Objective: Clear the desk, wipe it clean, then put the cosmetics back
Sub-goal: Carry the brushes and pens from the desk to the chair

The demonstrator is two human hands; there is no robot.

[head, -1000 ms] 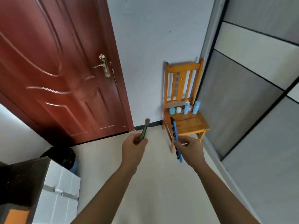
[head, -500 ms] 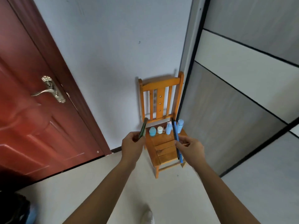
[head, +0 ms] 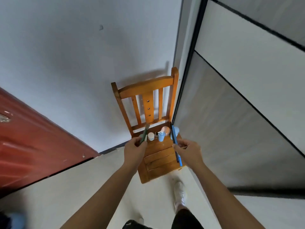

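Entry: clearing step, table itself out of view.

- Left hand (head: pixel 134 150) is gripping a green brush (head: pixel 145 134), bristles pointing up and away.
- Right hand (head: pixel 188 152) is pinching a blue stick (head: pixel 180 160) and a black stick (head: pixel 177 157) together, side by side.
- Both hands are hovering over the wooden chair (head: pixel 156 170), which is serving as the holding spot. At the far edge of its seat a white jar (head: pixel 150 136), a pump bottle (head: pixel 161 136), a round compact (head: pixel 165 130) and a blue bottle (head: pixel 176 131) are standing in a row.

Judgement: the next move is lowering brush and sticks flat onto the bare near slats, along the grain so they are not rolling off, while keeping clear of the upright row.

Versus half a second ago: the chair is filling more of the view and sitting under the hands. The red door (head: pixel 33 146) is sliding off to the left, its handle almost gone. Both grips are unchanged.
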